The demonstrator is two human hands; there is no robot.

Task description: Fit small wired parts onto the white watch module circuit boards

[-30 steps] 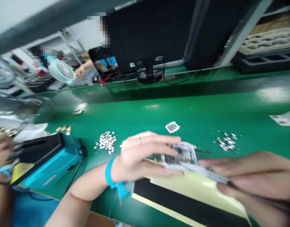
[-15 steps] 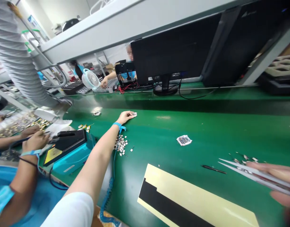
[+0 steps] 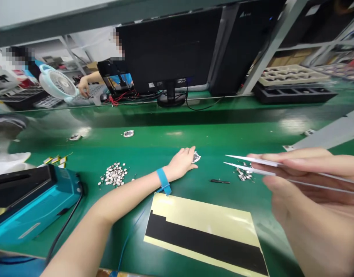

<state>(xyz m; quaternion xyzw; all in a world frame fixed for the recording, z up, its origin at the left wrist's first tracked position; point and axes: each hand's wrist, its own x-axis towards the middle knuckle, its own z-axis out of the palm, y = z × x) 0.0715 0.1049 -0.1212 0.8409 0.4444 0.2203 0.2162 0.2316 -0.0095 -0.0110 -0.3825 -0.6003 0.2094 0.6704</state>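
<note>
My left hand, with a blue wrist strap, reaches over the green bench. Its fingers and thumb are apart around the near side of a small white-edged electronic part; firm contact cannot be made out. My right hand grips a pair of tweezers, their tips apart with nothing between them. Below and behind the tips lies a small pile of tiny parts. A thin black pen-like tool rests between the hands.
A yellow sheet with a black band lies in front. Left are a heap of small white pieces and a teal-and-black machine. Another white-edged part sits farther back. Behind stand a monitor, a fan and another person's hand.
My left hand has let go of one white-edged part farther back and moved right to another. The view has turned right. My right hand with the tweezers has come further into view.
</note>
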